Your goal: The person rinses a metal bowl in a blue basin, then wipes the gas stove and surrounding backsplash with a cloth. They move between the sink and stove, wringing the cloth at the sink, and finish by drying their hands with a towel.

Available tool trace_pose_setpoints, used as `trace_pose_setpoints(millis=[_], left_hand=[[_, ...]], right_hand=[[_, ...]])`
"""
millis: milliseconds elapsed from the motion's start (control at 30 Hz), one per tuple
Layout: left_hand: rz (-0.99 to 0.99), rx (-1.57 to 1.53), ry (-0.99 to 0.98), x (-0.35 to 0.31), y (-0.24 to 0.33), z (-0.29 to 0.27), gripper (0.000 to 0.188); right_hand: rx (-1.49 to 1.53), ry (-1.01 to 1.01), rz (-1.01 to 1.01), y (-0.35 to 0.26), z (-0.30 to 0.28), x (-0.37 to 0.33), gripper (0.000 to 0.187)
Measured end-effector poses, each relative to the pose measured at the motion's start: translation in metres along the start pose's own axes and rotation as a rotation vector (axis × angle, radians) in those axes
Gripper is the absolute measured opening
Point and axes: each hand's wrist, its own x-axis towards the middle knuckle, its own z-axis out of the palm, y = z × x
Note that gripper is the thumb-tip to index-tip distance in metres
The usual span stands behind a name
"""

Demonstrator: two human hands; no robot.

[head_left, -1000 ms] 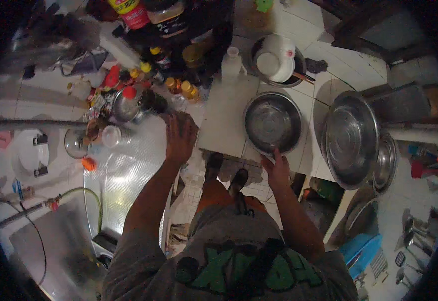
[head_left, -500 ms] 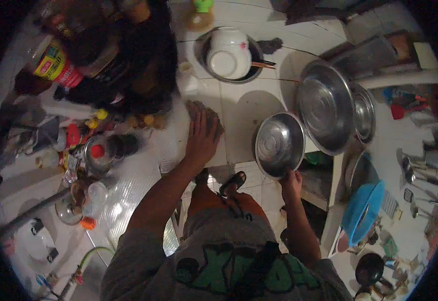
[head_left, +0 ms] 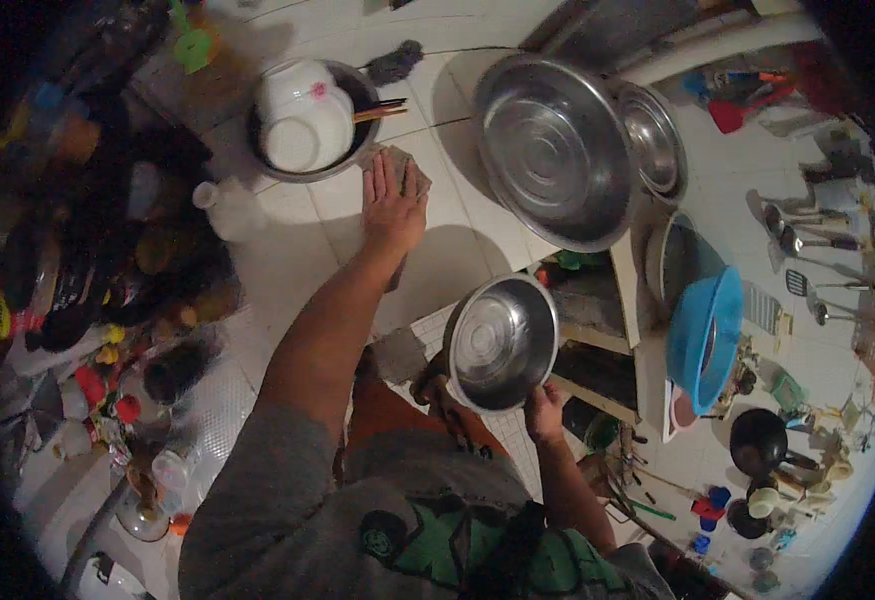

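My left hand (head_left: 394,212) lies on the white tiled counter (head_left: 287,235), fingers stretched out and apart over a greyish-brown cloth (head_left: 415,175). The cloth shows past the fingertips. Just beyond it, to the left, stands a metal basin (head_left: 257,150) with white bowls (head_left: 292,143) and chopsticks (head_left: 385,112) in it. My right hand (head_left: 545,408) is closed on the near rim of a round metal bowl (head_left: 502,340). This bowl is tilted, its hollow side facing up, and hangs in front of the counter edge above the floor. Its inside looks bare.
A large metal basin (head_left: 552,150) and a smaller metal one (head_left: 649,138) lean at the right back. Below the counter is an open shelf (head_left: 597,370). To the right are a blue plastic basin (head_left: 697,340), a dark pan (head_left: 757,442) and hanging ladles (head_left: 807,240). Bottles and jars crowd the left.
The view has turned to the right. My left hand has slid the cloth farther away and right, close to the basin of bowls. The bowl in my right hand has come back from the counter.
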Motion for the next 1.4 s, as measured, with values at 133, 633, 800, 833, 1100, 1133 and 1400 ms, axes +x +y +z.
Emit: trace_pose_setpoints(millis=[133,633,800,833,1100,1133,1400], left_hand=[[0.119,-0.054,-0.062,0.025,0.031,0.029,0.059],[0.509,0.242,-0.266,-0.071,0.133,0.019,0.055],[0.277,0.018,-0.425,-0.12,0.118,-0.04,0.059],[0.208,0.064,-0.443,-0.13,0.114,-0.047,0.059],[-0.296,0.391,-0.301,-0.23,0.062,-0.087,0.065],[-0.338,0.508,-0.315,-0.252,0.051,-0.081,0.068],[-0.63,0.413,-0.268,-0.333,0.084,-0.101,0.066]], right_hand=[[-0.031,-0.012,-0.005,0.014,-0.021,-0.026,0.019],[0.154,0.248,-0.07,0.004,-0.045,-0.023,0.01],[0.201,0.101,0.007,-0.002,-0.053,-0.005,0.013],[0.184,0.04,-0.011,-0.004,-0.053,0.0,0.012],[0.029,-0.293,-0.036,-0.044,-0.012,0.059,0.028],[0.0,-0.307,-0.032,-0.056,0.004,0.062,0.029],[-0.147,-0.509,0.018,-0.067,0.118,0.14,0.032]])
